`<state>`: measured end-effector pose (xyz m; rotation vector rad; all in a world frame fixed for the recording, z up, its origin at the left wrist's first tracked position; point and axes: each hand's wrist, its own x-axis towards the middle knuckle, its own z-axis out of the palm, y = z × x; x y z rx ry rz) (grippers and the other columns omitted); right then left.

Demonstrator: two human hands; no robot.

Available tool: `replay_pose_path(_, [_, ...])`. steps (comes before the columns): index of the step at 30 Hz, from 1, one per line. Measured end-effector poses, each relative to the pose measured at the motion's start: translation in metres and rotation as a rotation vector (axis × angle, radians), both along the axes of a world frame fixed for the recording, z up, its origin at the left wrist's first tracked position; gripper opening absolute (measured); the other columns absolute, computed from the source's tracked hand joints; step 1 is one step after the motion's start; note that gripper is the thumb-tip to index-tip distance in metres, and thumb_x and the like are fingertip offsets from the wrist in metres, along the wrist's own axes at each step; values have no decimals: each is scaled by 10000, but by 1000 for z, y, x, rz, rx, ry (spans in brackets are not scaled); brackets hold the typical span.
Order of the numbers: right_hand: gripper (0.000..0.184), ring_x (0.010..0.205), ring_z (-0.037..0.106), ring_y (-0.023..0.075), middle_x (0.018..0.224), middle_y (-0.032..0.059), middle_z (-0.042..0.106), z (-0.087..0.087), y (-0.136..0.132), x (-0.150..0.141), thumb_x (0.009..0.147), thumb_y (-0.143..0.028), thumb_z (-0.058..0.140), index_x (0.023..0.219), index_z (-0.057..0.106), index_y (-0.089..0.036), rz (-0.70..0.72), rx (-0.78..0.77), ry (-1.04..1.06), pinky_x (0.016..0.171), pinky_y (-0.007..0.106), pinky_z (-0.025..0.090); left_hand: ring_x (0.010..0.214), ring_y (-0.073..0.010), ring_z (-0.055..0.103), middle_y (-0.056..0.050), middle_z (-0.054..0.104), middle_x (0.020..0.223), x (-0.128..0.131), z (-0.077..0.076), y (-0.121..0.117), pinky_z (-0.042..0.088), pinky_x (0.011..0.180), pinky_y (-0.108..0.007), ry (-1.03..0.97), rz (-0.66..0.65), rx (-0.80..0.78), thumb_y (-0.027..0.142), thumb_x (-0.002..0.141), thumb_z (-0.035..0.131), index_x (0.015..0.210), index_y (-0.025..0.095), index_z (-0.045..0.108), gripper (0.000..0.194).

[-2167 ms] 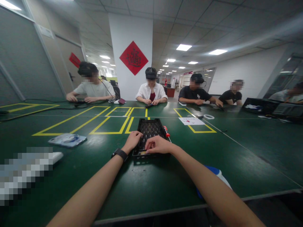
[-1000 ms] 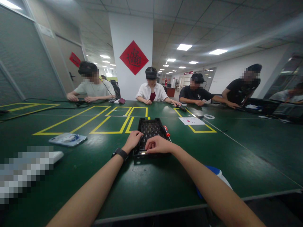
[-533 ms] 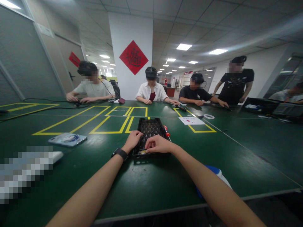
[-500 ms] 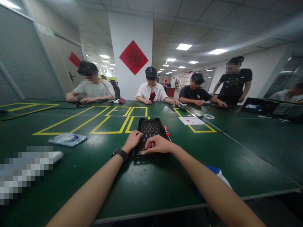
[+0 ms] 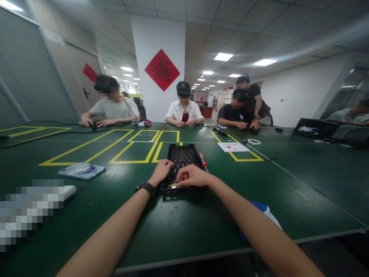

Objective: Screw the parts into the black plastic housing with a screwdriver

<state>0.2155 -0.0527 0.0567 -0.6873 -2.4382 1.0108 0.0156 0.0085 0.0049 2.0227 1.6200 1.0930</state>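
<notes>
A black plastic tray point(image 5: 182, 153) with a grid of small cells lies on the green table point(image 5: 178, 227) in front of me. My left hand point(image 5: 162, 171), with a black watch on its wrist, rests curled on the tray's near left edge. My right hand point(image 5: 191, 176) lies over the near right part of the tray, fingers bent down onto a small pale part at the near edge. What the fingertips pinch is too small to tell. A red-handled screwdriver point(image 5: 202, 160) lies against the tray's right side.
A clear packet point(image 5: 82, 170) lies to the left, a white sheet point(image 5: 233, 147) and a tape ring point(image 5: 254, 142) to the right. A blue and white object point(image 5: 263, 211) sits under my right forearm. Several people sit along the far edge. Yellow tape boxes mark the table.
My hands stay on the tray, almost still. The person in black at the far right stood up and walked left, now bending behind the seated person in black.
</notes>
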Motion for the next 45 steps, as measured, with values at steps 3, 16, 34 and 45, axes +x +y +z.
replay_pose_path(3, [286,613,565,94,659,4,615,0,0,1,672,-332,695,850,650,-113,5,-35,-8,584,205,446,966,-224,552,-82,680,898,0,0,0,380,906,-322,-7,1,-7,340,751,402,755,149,684,341])
replay_pose_path(16, [294,591,552,87,645,-3,607,2,-1,1,657,-336,706,844,654,-115,-3,-40,-1,569,200,444,956,-215,554,-81,684,904,0,1,-1,392,883,-302,-6,8,7,342,743,403,757,154,693,345])
replay_pose_path(34, [265,608,584,100,644,4,620,2,-2,0,677,-322,687,834,646,-114,5,-79,-11,596,217,460,999,-225,540,-82,680,942,-1,1,-1,375,910,-310,-16,-3,-7,331,754,400,766,157,692,340])
replay_pose_path(45, [266,605,572,94,657,3,618,0,0,0,673,-314,688,846,653,-115,7,-48,-8,586,207,455,986,-225,538,-78,679,928,0,1,-3,368,915,-320,-11,11,0,322,756,411,764,160,691,324])
